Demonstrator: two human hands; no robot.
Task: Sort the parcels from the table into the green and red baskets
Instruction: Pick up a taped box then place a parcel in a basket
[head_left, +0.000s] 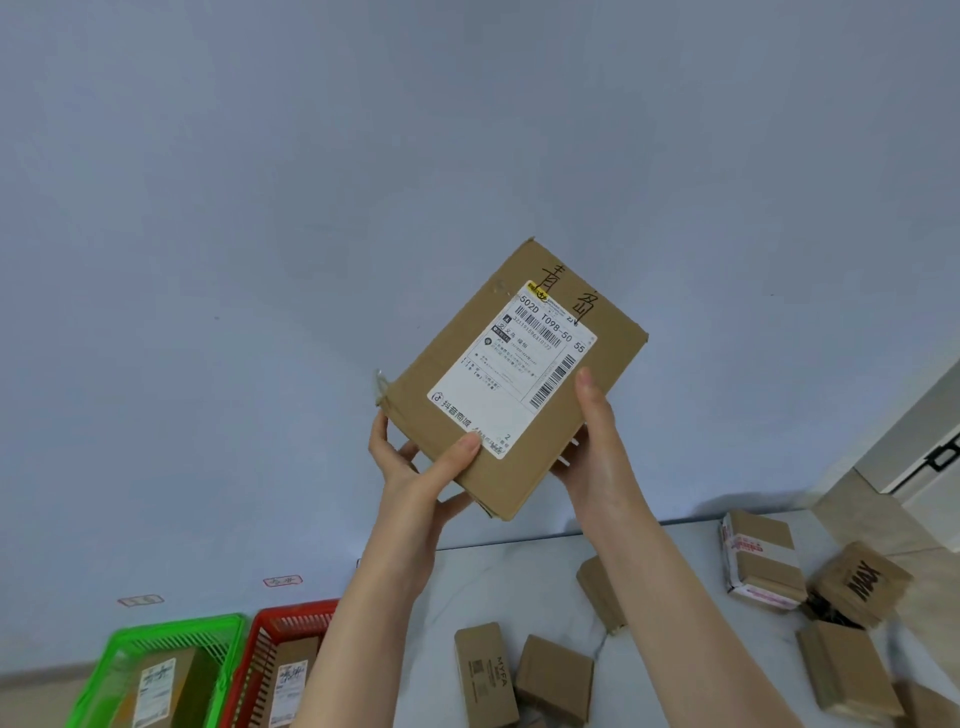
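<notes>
A flat brown cardboard parcel (587, 332) with a white shipping label and black handwriting is held up in front of the wall, label toward me. My left hand (415, 467) grips its lower left corner, thumb on the label side. My right hand (597, 431) grips its lower right edge, thumb on the front. A green basket (228, 631) at the bottom left holds a labelled parcel. Beside it on the right, a red basket (291, 613) holds another labelled parcel.
On the white table (498, 587) at the bottom right lie several cardboard parcels (485, 675), among them a taped one (761, 566) and one printed MAX (860, 584). Two small tags are stuck on the wall above the baskets. A door frame shows at the far right.
</notes>
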